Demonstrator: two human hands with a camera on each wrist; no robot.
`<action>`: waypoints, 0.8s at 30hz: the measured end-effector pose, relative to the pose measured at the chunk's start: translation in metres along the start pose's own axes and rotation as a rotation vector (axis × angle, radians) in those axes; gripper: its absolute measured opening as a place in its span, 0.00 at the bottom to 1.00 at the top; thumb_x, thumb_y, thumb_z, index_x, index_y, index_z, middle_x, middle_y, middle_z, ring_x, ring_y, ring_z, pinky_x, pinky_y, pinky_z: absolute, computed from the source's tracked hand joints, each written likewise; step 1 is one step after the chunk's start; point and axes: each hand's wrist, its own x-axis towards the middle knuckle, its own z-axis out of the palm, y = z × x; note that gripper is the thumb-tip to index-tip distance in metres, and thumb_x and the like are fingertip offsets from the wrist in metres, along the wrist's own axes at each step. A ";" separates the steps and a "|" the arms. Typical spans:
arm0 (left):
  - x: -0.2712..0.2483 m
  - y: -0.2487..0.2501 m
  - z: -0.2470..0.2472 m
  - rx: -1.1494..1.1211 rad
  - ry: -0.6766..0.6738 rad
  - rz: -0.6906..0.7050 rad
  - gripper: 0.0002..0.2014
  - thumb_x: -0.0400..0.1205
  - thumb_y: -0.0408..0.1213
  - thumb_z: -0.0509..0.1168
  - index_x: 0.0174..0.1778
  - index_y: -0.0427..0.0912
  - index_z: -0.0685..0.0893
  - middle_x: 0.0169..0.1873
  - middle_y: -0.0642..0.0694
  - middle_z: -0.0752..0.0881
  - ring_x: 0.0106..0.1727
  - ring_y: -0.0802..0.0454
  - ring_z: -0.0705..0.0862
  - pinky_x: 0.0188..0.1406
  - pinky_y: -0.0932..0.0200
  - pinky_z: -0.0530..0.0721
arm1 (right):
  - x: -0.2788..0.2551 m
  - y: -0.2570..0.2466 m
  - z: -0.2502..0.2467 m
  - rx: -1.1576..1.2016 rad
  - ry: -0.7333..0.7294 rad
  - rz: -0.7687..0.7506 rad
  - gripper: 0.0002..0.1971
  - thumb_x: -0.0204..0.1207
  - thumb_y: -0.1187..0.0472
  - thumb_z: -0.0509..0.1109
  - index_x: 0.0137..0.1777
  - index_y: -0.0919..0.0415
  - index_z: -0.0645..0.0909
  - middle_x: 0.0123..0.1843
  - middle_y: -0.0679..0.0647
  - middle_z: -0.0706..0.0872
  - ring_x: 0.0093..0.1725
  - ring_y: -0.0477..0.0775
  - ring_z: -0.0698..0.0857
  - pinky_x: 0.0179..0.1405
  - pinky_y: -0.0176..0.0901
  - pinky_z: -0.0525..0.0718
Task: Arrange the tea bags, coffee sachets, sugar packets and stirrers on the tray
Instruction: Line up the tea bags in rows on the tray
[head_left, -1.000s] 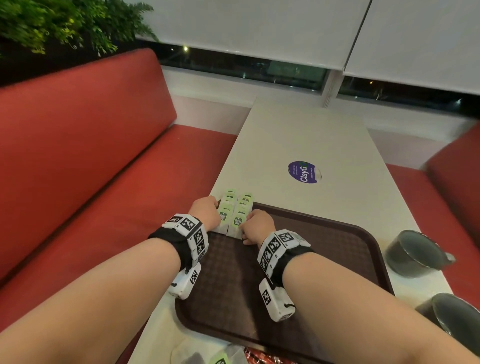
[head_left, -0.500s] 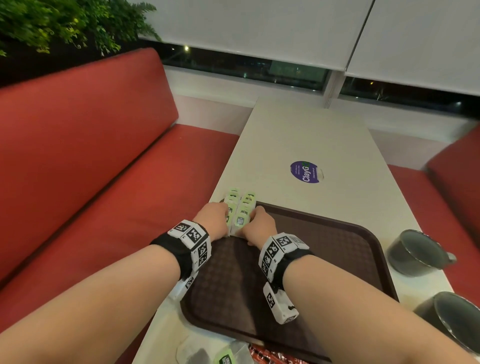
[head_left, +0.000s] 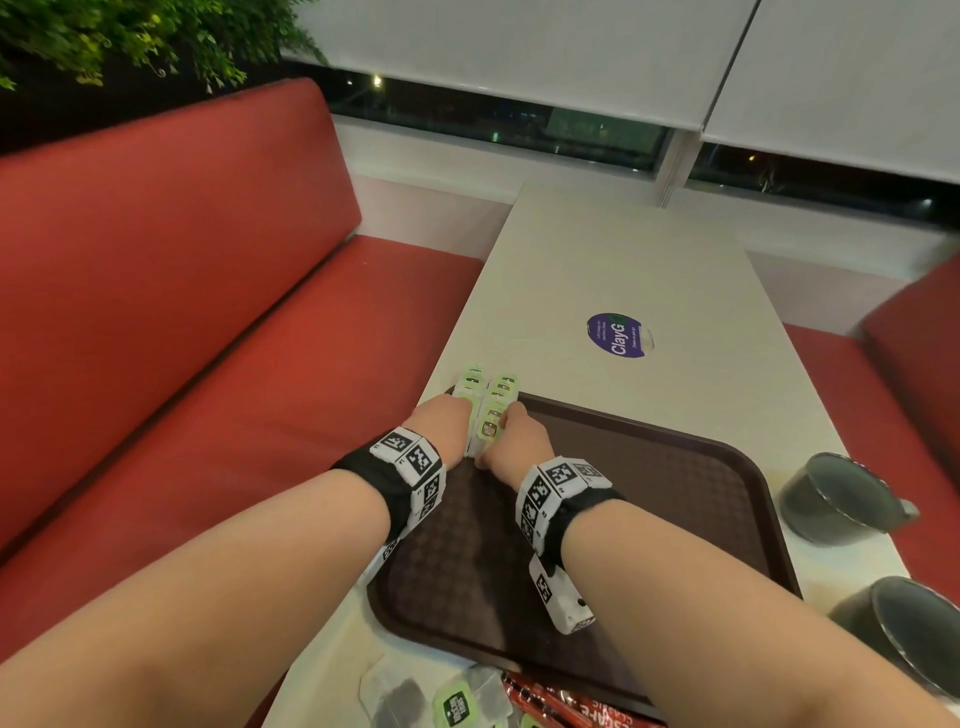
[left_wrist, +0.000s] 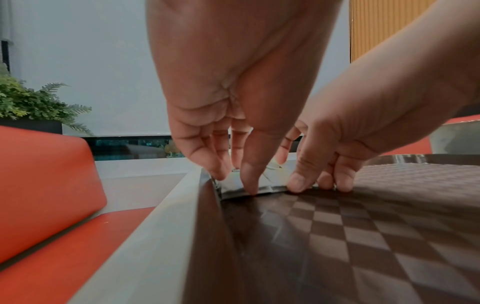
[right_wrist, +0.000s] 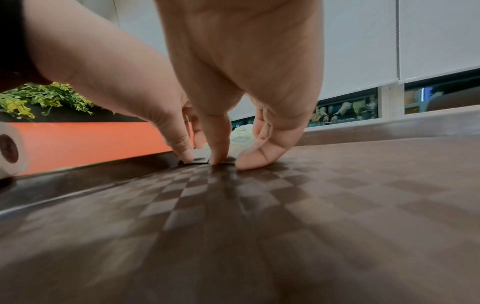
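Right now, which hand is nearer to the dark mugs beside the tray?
Right. The right hand rests on the tea bags at the tray's far left corner, on the mugs' side; the left hand lies beyond it, farther away.

Soft indoor light is falling evenly from above, while the windows (head_left: 498, 119) are showing dark night outside. Wide-angle bending is stretching the head view's edges. The tray (right_wrist: 337, 226) is blurring close to both wrist cameras, and a faint sheen is glinting on it.
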 end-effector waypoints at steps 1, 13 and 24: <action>0.001 0.000 0.000 -0.001 0.000 0.004 0.13 0.80 0.24 0.55 0.60 0.33 0.76 0.59 0.36 0.80 0.59 0.39 0.81 0.53 0.53 0.79 | 0.000 0.001 0.000 0.001 0.002 0.000 0.25 0.69 0.66 0.74 0.64 0.62 0.68 0.58 0.60 0.83 0.58 0.61 0.83 0.55 0.51 0.84; -0.021 -0.024 -0.026 -0.211 0.083 0.067 0.20 0.75 0.35 0.73 0.63 0.42 0.80 0.57 0.43 0.83 0.54 0.47 0.81 0.48 0.57 0.79 | -0.036 -0.013 -0.047 -0.171 -0.037 -0.123 0.08 0.74 0.61 0.74 0.48 0.59 0.78 0.57 0.59 0.84 0.60 0.61 0.84 0.57 0.50 0.83; -0.204 -0.041 -0.011 -0.448 -0.069 0.251 0.14 0.75 0.42 0.73 0.56 0.55 0.83 0.47 0.58 0.84 0.46 0.58 0.84 0.39 0.71 0.77 | -0.204 0.021 -0.090 -0.152 -0.185 -0.348 0.10 0.73 0.55 0.77 0.52 0.52 0.82 0.44 0.44 0.84 0.43 0.43 0.82 0.39 0.31 0.77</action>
